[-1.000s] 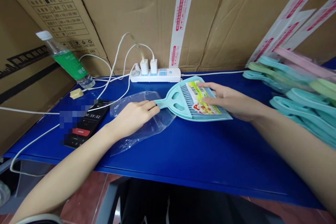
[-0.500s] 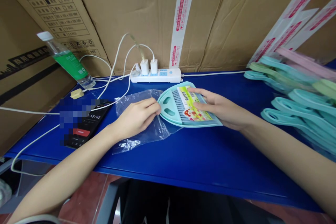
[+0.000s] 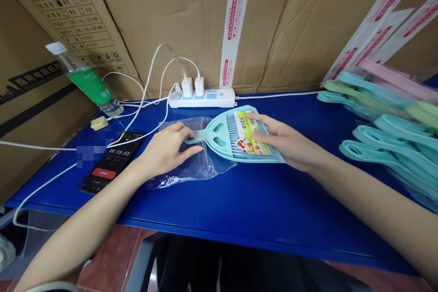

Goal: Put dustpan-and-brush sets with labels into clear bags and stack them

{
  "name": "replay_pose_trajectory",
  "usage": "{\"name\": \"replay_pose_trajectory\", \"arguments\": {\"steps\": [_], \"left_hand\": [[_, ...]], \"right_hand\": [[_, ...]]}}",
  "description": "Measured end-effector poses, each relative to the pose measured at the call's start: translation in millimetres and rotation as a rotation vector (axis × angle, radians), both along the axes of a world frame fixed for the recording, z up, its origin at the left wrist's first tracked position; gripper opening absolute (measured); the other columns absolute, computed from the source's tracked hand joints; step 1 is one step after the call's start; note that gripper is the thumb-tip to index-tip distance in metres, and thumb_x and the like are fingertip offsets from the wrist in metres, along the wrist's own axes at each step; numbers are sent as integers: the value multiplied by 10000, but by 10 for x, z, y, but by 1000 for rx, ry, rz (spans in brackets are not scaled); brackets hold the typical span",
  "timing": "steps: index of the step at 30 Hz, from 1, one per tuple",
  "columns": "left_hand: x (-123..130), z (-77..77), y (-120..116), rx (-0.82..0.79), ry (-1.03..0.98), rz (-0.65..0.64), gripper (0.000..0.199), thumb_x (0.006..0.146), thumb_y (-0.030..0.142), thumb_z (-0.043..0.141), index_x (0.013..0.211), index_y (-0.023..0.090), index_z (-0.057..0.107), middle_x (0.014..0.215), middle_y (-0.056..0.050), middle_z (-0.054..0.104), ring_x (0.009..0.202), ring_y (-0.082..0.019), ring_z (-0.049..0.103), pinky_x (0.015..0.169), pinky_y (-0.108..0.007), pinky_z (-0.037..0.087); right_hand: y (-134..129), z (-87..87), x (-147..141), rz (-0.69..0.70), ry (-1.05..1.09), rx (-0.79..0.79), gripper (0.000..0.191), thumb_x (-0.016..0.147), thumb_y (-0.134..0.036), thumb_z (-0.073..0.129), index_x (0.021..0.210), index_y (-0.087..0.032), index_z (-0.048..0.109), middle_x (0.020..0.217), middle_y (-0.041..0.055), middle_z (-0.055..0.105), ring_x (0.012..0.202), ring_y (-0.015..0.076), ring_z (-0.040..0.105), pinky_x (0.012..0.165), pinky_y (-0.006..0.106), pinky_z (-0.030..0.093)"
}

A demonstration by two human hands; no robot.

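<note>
A light-turquoise dustpan with a small grey-bristled brush nested in it lies level above the table, its handle pointing left. A yellow-green printed card covers part of the bristles. My right hand grips the pan's wide end, thumb over the card, the lower fingers hidden underneath. A clear plastic bag lies under the handle, which seems partly covered by film. My left hand is at the handle's looped end, thumb and forefinger apart on either side of it.
Bagged turquoise dustpan sets and mixed-colour ones are piled at the right. A power strip stands against the cardboard boxes behind. White cables, a phone and a tilted water bottle occupy the left side.
My left hand has shifted left from the pan's edge to the handle end, and its thumb and forefinger have spread. The handle now shows. The pan has moved slightly left with my right hand.
</note>
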State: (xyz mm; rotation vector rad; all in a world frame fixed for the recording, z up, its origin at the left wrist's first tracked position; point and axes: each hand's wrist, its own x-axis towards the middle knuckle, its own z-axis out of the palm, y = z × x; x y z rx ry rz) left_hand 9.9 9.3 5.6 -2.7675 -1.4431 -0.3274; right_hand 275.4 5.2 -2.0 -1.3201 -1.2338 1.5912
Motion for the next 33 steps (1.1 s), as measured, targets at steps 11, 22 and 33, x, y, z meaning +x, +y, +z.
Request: {"name": "replay_pose_trajectory", "arguments": {"steps": [11, 22, 33], "left_hand": [[36, -166, 14, 54, 3, -133, 490, 990, 456, 449, 1388, 173, 492, 1222, -140, 559, 1081, -266, 558, 949, -461, 502], [76, -195, 6, -14, -106, -243, 628, 964, 595, 358, 1467, 227, 431, 1332, -160, 526, 1213, -311, 482, 1029, -539, 442], [16, -55, 47, 108, -25, -80, 438, 1027, 365, 331, 1292, 101, 559, 1220, -162, 641, 1120, -291, 580, 989, -480, 478]], "right_hand": [[-71, 15, -71, 33, 71, -12, 677, 895, -147, 564, 1501, -269, 289, 1302, 92, 645, 947, 200, 726, 906, 377, 604], [-39, -92, -66, 74, 166, 4, 752, 888, -118, 580, 1535, -251, 219, 1358, 113, 595, 1007, 198, 703, 960, 389, 577], [-38, -92, -95, 39, 166, -73, 815, 872, -52, 559, 1558, -280, 184, 1458, 96, 529, 1195, 235, 626, 989, 392, 558]]}}
